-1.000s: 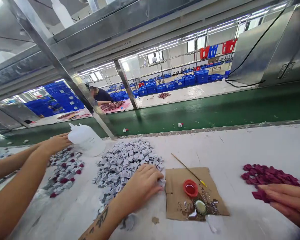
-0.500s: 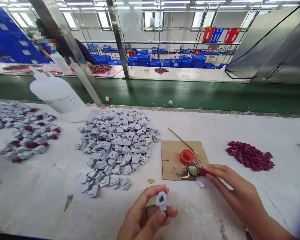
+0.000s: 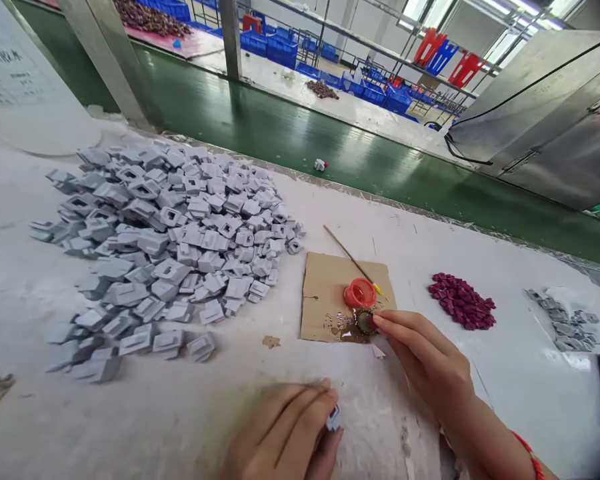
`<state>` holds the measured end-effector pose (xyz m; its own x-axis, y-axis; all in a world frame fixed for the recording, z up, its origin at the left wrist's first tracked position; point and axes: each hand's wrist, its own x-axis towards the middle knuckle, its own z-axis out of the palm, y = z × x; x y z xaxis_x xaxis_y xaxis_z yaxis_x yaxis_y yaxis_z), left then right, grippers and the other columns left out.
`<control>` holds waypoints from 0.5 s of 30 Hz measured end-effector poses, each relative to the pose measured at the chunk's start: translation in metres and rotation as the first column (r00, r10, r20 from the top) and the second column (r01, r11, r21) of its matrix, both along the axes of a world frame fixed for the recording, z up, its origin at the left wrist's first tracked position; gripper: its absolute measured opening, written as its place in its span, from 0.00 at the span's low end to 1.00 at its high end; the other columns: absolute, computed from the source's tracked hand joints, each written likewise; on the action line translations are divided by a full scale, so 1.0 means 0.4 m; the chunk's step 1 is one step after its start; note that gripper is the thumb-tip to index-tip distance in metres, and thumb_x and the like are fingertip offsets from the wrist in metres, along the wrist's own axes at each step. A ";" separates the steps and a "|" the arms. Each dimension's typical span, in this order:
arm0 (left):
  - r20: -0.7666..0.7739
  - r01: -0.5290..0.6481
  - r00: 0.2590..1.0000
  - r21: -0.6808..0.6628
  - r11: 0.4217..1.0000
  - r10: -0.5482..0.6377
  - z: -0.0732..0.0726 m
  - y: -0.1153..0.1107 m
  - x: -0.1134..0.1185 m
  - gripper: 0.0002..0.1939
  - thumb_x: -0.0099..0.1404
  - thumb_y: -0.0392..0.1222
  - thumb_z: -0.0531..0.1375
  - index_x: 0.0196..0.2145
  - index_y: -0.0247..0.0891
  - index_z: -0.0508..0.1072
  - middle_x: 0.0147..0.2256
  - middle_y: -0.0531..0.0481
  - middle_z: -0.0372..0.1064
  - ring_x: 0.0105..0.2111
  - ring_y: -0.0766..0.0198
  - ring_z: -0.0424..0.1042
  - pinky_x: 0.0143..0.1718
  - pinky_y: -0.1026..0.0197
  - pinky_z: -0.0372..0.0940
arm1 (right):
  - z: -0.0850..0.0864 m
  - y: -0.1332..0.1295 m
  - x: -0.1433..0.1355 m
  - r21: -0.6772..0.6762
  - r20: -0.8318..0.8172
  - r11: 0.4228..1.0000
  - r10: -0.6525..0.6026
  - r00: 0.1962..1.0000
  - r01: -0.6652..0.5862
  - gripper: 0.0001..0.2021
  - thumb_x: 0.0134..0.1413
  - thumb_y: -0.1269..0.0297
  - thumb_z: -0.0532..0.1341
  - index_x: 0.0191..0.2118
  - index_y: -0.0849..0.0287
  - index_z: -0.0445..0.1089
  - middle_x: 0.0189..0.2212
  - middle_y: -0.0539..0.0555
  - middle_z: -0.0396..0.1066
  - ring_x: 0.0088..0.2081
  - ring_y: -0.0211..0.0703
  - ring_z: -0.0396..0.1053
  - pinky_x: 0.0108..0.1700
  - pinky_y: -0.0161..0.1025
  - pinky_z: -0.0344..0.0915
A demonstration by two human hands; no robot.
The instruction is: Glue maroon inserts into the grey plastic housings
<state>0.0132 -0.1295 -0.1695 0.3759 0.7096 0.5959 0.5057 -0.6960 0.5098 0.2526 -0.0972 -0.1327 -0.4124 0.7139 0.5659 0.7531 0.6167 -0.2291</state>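
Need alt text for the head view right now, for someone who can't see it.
The right hand reaches its fingertips to a small metal cap on a cardboard square, beside a red cap. The left hand holds a small grey part; a grey parts pile lies left.

This is a factory assembly line: a white worktop (image 3: 130, 413) heaped with grey plastic parts (image 3: 170, 233) runs beside a green conveyor belt (image 3: 290, 140), with stacked blue crates (image 3: 280, 48) and steel framing (image 3: 105, 60) beyond.
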 end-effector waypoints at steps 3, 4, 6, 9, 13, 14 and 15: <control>-0.025 0.000 1.000 -0.019 1.000 -0.001 -0.002 -0.001 -0.006 0.12 0.65 0.34 0.60 0.47 0.36 0.73 0.42 0.51 0.79 0.42 0.64 0.76 0.49 0.66 0.69 | 0.003 0.000 0.002 -0.010 0.009 1.000 0.006 1.000 -0.005 0.20 0.60 0.84 0.56 0.54 0.60 0.67 0.46 0.59 0.70 0.48 0.43 0.70 0.48 0.39 0.72; -0.029 -0.009 1.000 -0.029 1.000 0.008 -0.001 -0.003 -0.007 0.12 0.65 0.34 0.61 0.47 0.36 0.73 0.42 0.52 0.79 0.42 0.63 0.76 0.48 0.65 0.69 | 0.004 0.000 0.002 -0.011 0.011 1.000 0.003 1.000 -0.003 0.20 0.60 0.83 0.56 0.55 0.59 0.67 0.47 0.59 0.70 0.48 0.43 0.70 0.47 0.39 0.72; -0.029 -0.020 0.999 -0.049 0.999 0.018 0.000 -0.006 -0.007 0.13 0.65 0.35 0.61 0.47 0.38 0.73 0.42 0.52 0.79 0.42 0.63 0.76 0.47 0.64 0.70 | 0.007 0.001 0.000 -0.012 0.014 1.000 -0.008 1.000 0.008 0.21 0.60 0.83 0.56 0.56 0.58 0.67 0.47 0.58 0.70 0.48 0.44 0.70 0.47 0.40 0.73; -0.005 -0.025 1.000 -0.097 0.995 0.024 0.005 -0.007 -0.006 0.12 0.65 0.35 0.61 0.47 0.39 0.73 0.41 0.52 0.78 0.42 0.63 0.75 0.48 0.64 0.69 | 0.010 0.003 -0.002 -0.017 0.018 1.000 -0.018 1.000 0.019 0.21 0.60 0.82 0.56 0.55 0.57 0.67 0.46 0.58 0.71 0.47 0.44 0.71 0.46 0.40 0.73; 0.023 -0.003 1.000 -0.136 0.991 0.006 0.009 -0.002 -0.003 0.12 0.64 0.33 0.61 0.46 0.39 0.73 0.39 0.52 0.77 0.41 0.64 0.75 0.47 0.65 0.69 | 0.015 0.003 -0.005 -0.003 0.022 1.000 -0.019 1.000 0.019 0.19 0.60 0.82 0.57 0.53 0.58 0.68 0.45 0.58 0.71 0.46 0.43 0.72 0.45 0.39 0.73; 0.026 0.001 1.000 -0.141 0.990 0.003 0.010 -0.001 -0.003 0.12 0.64 0.33 0.61 0.46 0.39 0.72 0.39 0.52 0.77 0.40 0.64 0.75 0.47 0.65 0.69 | 0.015 0.003 -0.006 0.000 0.024 1.000 -0.025 0.999 0.025 0.19 0.60 0.82 0.57 0.53 0.58 0.69 0.45 0.58 0.72 0.46 0.43 0.72 0.45 0.39 0.74; 0.029 -0.001 1.000 -0.147 0.989 0.005 0.010 -0.001 -0.002 0.12 0.64 0.33 0.61 0.46 0.39 0.72 0.39 0.51 0.77 0.40 0.63 0.75 0.46 0.64 0.70 | 0.015 0.002 -0.006 0.003 0.027 1.000 -0.031 0.999 0.031 0.19 0.60 0.82 0.57 0.53 0.57 0.69 0.44 0.57 0.72 0.45 0.43 0.72 0.45 0.39 0.74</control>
